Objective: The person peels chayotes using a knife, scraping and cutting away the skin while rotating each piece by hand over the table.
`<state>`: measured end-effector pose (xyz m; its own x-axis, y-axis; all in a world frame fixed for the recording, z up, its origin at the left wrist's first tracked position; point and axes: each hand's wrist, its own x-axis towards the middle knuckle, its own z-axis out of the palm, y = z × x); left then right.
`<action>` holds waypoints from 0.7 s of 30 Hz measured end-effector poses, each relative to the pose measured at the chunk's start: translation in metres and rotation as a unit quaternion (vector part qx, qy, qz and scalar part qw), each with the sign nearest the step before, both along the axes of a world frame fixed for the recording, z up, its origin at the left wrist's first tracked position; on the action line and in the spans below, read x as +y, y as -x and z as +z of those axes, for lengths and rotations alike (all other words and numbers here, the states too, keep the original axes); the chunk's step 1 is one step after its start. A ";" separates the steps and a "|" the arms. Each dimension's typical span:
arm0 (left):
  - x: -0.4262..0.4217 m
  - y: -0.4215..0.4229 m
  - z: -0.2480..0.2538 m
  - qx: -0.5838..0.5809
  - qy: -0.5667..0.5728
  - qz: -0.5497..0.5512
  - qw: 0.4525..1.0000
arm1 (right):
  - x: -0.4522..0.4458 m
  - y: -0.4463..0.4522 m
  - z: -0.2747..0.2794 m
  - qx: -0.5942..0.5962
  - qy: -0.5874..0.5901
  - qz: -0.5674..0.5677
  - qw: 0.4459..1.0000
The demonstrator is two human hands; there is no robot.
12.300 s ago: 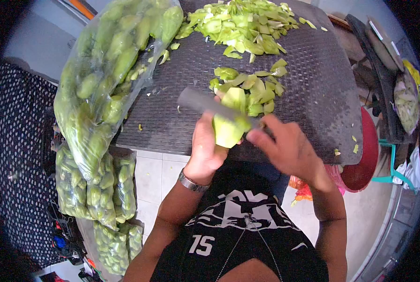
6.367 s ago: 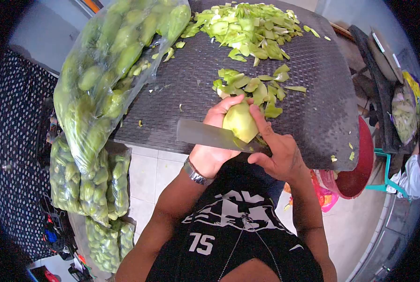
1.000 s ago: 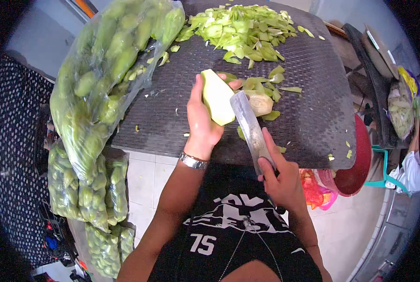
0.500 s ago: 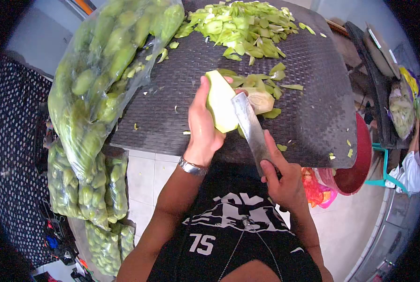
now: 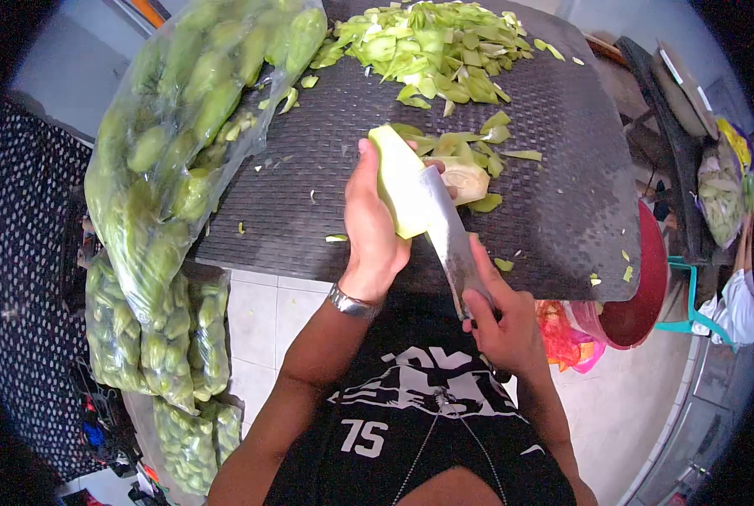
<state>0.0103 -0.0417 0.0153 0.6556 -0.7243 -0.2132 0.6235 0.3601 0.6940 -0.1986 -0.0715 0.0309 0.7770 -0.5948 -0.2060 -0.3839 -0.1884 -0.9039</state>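
My left hand (image 5: 372, 223) is wrapped around a peeled green fruit (image 5: 399, 185), pale and flat-faced, that looks like a mango. In my right hand (image 5: 503, 325) is a knife (image 5: 448, 229) with a broad metal blade. The blade lies against the right side of the fruit, its tip pointing up and left. Just beyond the blade, a cut piece (image 5: 468, 180) with a pale oval centre rests among green peel strips (image 5: 496, 131). My left fingertips behind the fruit are mostly hidden.
A dark woven-pattern tabletop (image 5: 292, 211) carries a heap of green peelings (image 5: 436, 46). A clear bag of green fruit (image 5: 166, 152) lies over its left edge, with more filled bags (image 5: 187, 329) below. At right stand a red tub (image 5: 638, 287) and a teal stool (image 5: 689, 295).
The fruit has turned slightly in my left hand, which shifted a little right. The knife has moved slightly right and its blade has tilted against the fruit's edge.
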 end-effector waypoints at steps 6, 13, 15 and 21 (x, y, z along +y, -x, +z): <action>0.001 -0.009 -0.001 -0.003 -0.002 0.001 1.000 | 0.003 -0.001 -0.006 -0.002 -0.005 0.007 1.000; 0.000 -0.003 0.001 -0.013 -0.021 0.011 1.000 | 0.002 -0.001 -0.006 -0.005 -0.009 0.003 1.000; -0.001 -0.008 0.001 -0.013 -0.014 0.002 1.000 | 0.003 -0.001 -0.005 -0.001 -0.013 0.003 1.000; -0.001 -0.003 0.003 -0.017 -0.023 -0.023 0.999 | -0.004 -0.001 -0.004 -0.015 -0.004 0.011 1.000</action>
